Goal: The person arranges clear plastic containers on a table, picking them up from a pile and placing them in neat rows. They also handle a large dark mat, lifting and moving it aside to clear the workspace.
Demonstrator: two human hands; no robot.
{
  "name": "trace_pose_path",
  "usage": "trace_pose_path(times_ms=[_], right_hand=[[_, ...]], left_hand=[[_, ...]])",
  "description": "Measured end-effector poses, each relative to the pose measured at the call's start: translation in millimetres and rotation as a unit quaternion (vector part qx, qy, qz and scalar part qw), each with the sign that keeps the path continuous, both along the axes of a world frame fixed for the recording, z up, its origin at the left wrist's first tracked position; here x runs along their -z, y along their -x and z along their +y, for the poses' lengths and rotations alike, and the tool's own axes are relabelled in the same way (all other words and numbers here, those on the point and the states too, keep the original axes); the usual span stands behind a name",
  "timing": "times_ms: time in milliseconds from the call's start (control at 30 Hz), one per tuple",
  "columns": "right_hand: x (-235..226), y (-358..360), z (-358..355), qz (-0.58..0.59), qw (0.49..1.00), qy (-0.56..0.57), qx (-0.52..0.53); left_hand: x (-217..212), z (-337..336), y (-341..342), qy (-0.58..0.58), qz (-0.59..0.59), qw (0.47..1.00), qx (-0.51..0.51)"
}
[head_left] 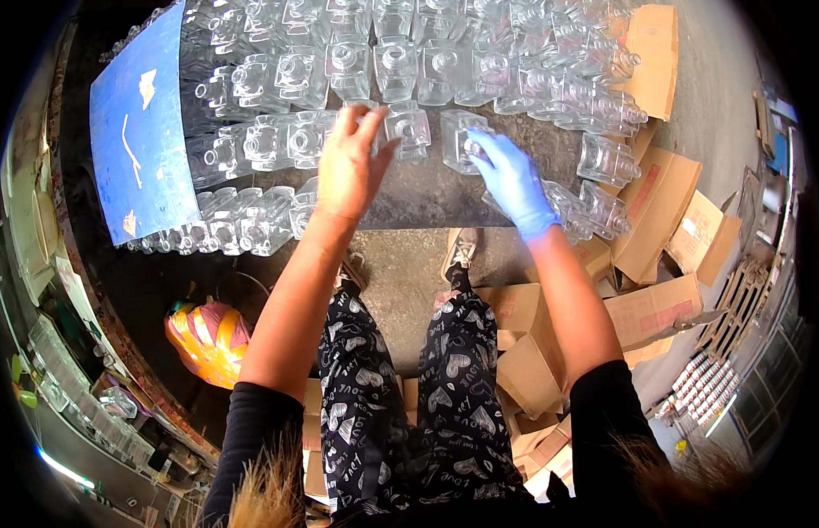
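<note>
Rows of clear, square-shouldered glass bottles (396,70) fill a dark table in front of me. My left hand (352,167) is bare and reaches over the front rows, its fingers apart above the bottles. Just right of its thumb stands a clear bottle (411,130). My right hand (513,180) wears a blue glove. Its thumb and fingers close on the neck side of a single glass bottle (458,132), set a little apart from the row. What the left fingertips touch is partly hidden.
A blue board (141,132) borders the bottles on the left. More bottles (607,207) lie at the table's right front. Open cardboard boxes (656,211) crowd the floor at the right. An orange-and-pink bundle (211,339) sits below the table's left side.
</note>
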State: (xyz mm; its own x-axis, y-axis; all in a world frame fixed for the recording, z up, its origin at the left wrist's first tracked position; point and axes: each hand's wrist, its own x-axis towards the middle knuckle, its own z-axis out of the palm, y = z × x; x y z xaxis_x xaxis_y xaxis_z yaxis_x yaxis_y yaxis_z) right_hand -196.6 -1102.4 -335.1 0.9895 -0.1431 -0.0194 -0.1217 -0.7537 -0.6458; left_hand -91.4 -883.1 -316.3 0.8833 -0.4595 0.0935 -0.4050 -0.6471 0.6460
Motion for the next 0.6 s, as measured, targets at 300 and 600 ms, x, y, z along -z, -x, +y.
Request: trace_pose_path(times_ms=[300,600], right_hand=[[10,-30,9,0.008,0.998,0.01,-0.062],[-1,-21,-1,0.058,0.998,0.031,-0.021]], left_hand=[[34,-26,-1,-0.079,0.071,0.991,0.082],[33,-33,1,-0.062,0.047,0.993,0.085]])
